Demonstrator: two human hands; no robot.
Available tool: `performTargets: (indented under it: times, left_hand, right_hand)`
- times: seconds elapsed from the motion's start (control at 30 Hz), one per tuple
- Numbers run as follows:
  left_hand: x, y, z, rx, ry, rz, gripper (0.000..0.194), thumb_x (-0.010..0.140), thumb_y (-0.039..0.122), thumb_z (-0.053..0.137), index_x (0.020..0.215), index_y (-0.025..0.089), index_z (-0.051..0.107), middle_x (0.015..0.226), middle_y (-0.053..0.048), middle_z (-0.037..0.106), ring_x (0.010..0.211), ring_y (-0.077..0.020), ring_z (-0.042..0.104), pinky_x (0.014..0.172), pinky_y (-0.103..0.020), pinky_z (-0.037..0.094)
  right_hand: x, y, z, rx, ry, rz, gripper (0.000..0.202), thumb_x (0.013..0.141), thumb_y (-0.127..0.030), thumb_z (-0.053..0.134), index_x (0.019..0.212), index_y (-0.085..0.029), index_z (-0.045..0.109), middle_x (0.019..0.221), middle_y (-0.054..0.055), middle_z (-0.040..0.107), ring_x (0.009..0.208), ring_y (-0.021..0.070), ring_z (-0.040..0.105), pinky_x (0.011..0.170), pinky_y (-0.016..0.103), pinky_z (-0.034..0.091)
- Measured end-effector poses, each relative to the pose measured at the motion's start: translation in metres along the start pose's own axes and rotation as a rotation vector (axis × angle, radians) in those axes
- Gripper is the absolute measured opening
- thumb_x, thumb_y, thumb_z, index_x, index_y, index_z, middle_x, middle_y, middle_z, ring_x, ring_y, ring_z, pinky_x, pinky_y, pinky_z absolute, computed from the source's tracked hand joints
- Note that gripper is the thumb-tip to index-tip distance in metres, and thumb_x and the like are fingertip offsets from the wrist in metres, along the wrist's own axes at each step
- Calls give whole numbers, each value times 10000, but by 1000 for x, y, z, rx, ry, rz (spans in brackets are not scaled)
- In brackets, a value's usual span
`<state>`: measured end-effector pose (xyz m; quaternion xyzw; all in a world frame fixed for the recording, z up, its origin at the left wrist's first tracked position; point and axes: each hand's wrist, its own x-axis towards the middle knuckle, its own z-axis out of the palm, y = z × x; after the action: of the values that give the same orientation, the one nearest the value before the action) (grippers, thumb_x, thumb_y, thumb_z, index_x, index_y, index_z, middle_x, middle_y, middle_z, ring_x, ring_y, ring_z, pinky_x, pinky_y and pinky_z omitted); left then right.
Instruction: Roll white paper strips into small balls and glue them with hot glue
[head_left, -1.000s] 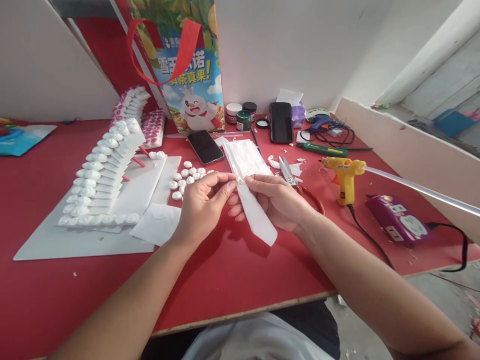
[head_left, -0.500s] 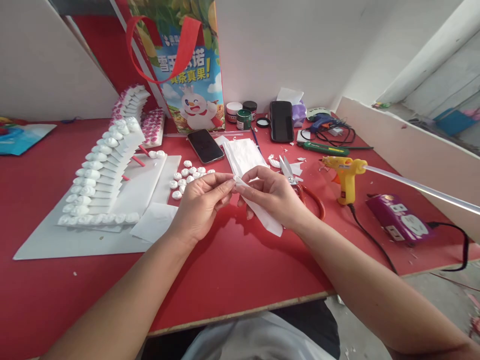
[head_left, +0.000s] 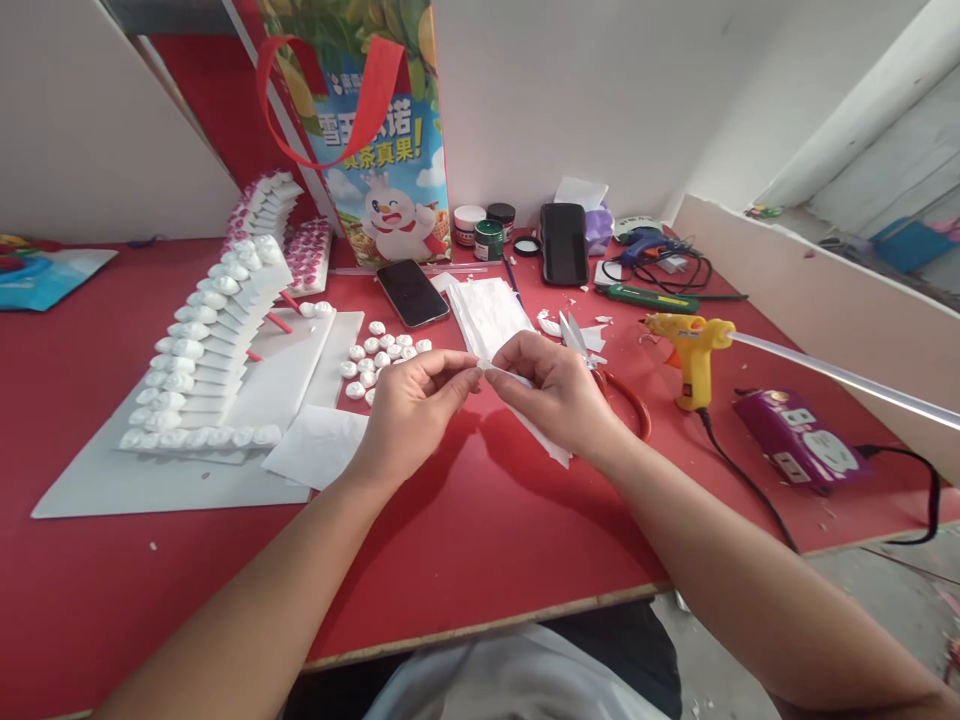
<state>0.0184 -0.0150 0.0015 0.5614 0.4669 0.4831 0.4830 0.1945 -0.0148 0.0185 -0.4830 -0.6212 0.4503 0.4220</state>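
Note:
A white paper strip (head_left: 541, 432) is pinched between both hands over the red table, its end bunched small at the fingertips. My left hand (head_left: 416, 405) is closed on that bunched end with thumb and forefinger. Beside it, my right hand (head_left: 551, 392) is closed on the strip, whose loose length hangs down under the palm. Several small white paper rosettes (head_left: 366, 365) lie just beyond my left hand. Behind the hands is a stack of white paper strips (head_left: 491, 310). Scissors (head_left: 576, 338) with red handles lie past my right hand, partly hidden by it.
At left, a curved stepped white model (head_left: 217, 350) edged with rosettes stands on a white board (head_left: 82, 490). A yellow glue gun (head_left: 694, 355) and a purple box (head_left: 799, 440) with cables sit at right. Behind are a phone (head_left: 412, 293), paint jars (head_left: 489, 240) and a gift bag (head_left: 382, 150).
Both hands have shifted slightly right, and their fingertips have come closer together on the strip. The left fingers have straightened somewhat. The view has moved a little.

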Motion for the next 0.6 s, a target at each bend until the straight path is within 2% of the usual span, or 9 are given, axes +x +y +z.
performTargets:
  times: [0.13, 0.2, 0.3, 0.47, 0.6]
  left_hand:
    - [4, -3, -4, -212, -26, -93, 168, 802, 291, 797, 902, 158, 778, 717, -17, 672, 585, -83, 492, 563, -230, 419]
    - [5, -5, -6, -233, -40, -89, 166, 804, 284, 801, 907, 156, 781, 677, -5, 641, 571, -78, 472, 559, -231, 402]
    - [4, -6, -6, -206, -76, -68, 178, 805, 295, 813, 931, 170, 794, 645, 8, 623, 576, -83, 493, 571, -233, 415]
    - [3, -6, -5, -200, -102, -52, 175, 816, 314, 815, 927, 179, 799, 638, 15, 627, 577, -79, 507, 582, -229, 434]
    - [2, -5, -6, -205, -111, -64, 191, 817, 324, 815, 934, 174, 800, 656, 9, 634, 587, -79, 513, 577, -221, 442]
  right_hand:
    - [5, -4, -8, 393, -55, 288, 301, 816, -488, 733, 862, -205, 641, 697, -36, 626, 541, 93, 495, 487, 221, 350]
    - [8, -4, -11, 548, -104, 414, 309, 755, -434, 812, 879, -197, 657, 732, -29, 665, 564, 94, 546, 493, 204, 390]
    - [9, -4, -12, 698, -214, 515, 309, 699, -347, 879, 829, -165, 666, 734, -16, 680, 603, 97, 598, 538, 198, 460]
    - [8, -6, -15, 705, -294, 594, 384, 636, -362, 938, 804, -146, 669, 653, -18, 666, 542, 104, 598, 492, 208, 457]
    - [9, -3, -18, 653, -320, 585, 408, 614, -373, 952, 791, -147, 661, 637, -24, 656, 523, 97, 589, 478, 205, 446]
